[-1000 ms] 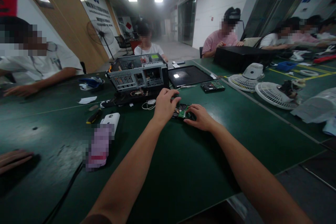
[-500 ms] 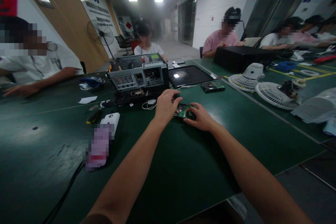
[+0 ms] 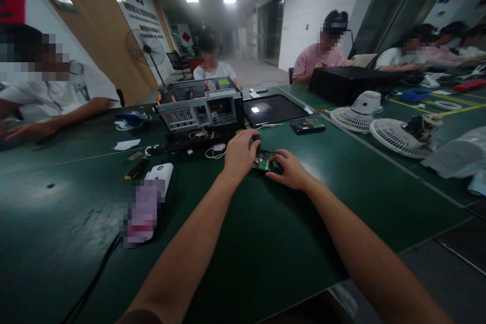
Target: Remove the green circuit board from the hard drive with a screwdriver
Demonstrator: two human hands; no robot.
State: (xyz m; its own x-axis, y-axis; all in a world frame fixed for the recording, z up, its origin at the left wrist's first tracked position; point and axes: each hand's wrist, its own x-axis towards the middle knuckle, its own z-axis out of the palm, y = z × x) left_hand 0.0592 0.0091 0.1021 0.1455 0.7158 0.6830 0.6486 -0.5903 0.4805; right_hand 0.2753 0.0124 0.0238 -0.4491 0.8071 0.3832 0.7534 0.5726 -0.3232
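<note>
A hard drive [image 3: 262,161] with its green circuit board upward lies on the green table, partly covered by my fingers. My right hand [image 3: 290,169] curves around its right end, thumb at the near edge and fingers at the far side. Above the drive's left end, my left hand [image 3: 241,152] is closed, thumb and fingers pinching a small dark upright thing [image 3: 258,143]. It looks like a tool handle, but its lower end is too small to make out. A second hard drive [image 3: 307,125] rests farther back on the right.
An open computer case [image 3: 201,111] stands ahead on the left, with a black panel [image 3: 277,110] beside it. Left of my arms lie a screwdriver [image 3: 135,168] and a phone [image 3: 161,177]. White fan parts [image 3: 398,136] sit at right. Several people sit around the table.
The dark thing in my left hand shows more clearly between thumb and fingers. My right hand stays on the hard drive. At far left, a co-worker's hand has drawn back toward the left.
</note>
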